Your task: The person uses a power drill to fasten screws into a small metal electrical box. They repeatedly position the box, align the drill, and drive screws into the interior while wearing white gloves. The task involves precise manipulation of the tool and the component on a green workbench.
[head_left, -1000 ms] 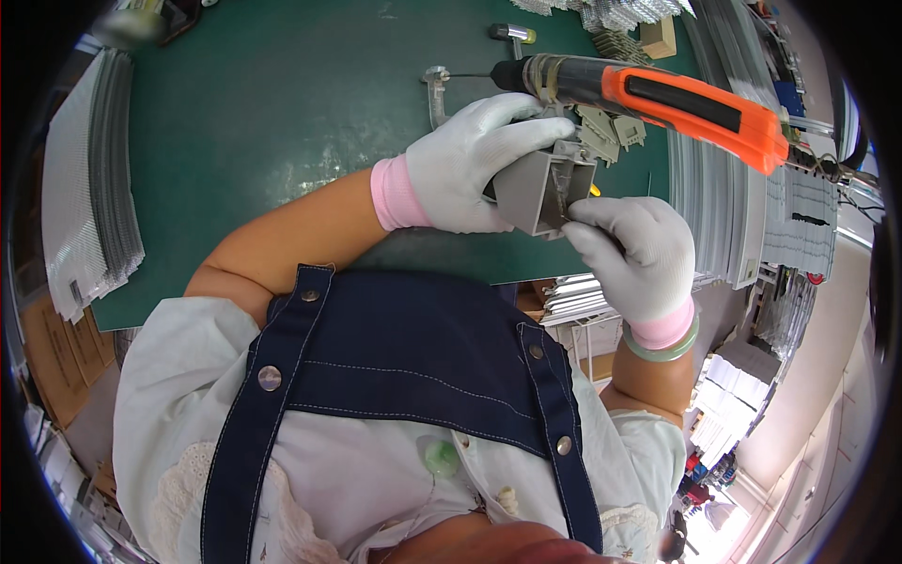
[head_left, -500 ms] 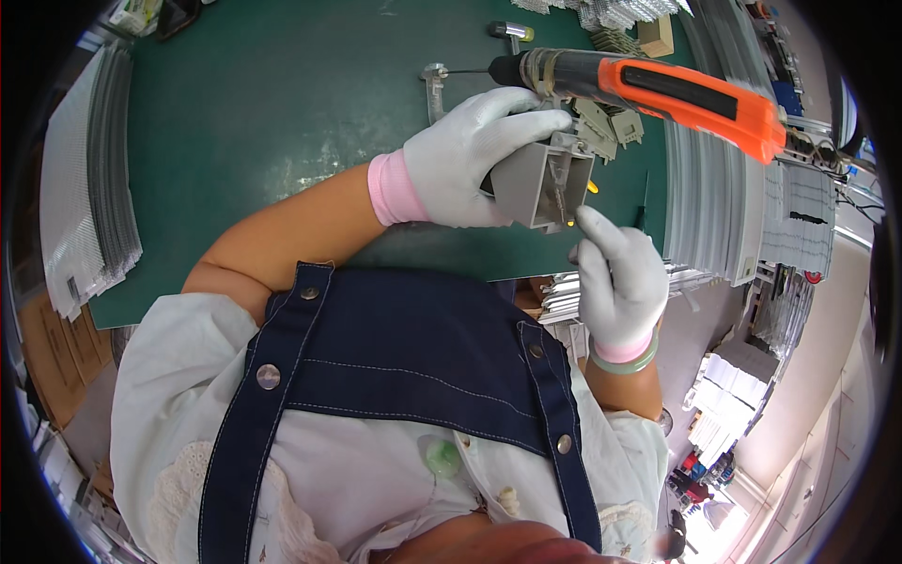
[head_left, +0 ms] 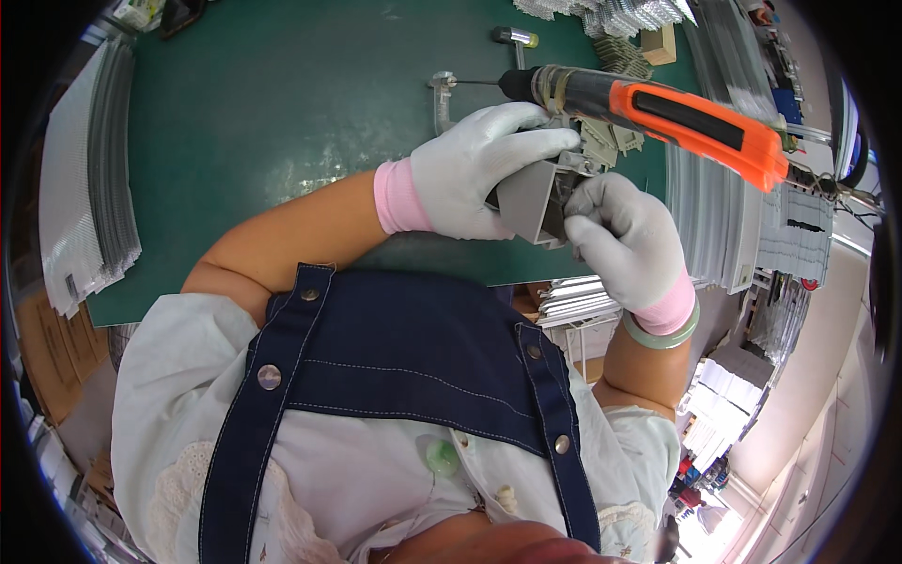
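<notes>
My left hand, in a white glove with a pink cuff, grips a grey box-shaped piece over the near part of the bench. The piece's open end faces right. At that opening my right hand, gloved the same way, has its fingers curled and pinched together. Whatever lies between those fingertips is hidden. Just beyond both hands is an orange and black power screwdriver. Its long thin bit points left to a metal bracket, and neither hand is on it.
A small hammer and a stack of beige parts lie on the green bench at the far side. Tall stacks of grey panels stand along its left and right edges. Beige plates sit under the screwdriver.
My right hand has risen to the box-shaped piece's opening, its fingers now curled instead of pointing. The left hand and the piece shift slightly right and nearer. The screwdriver appears a little lower.
</notes>
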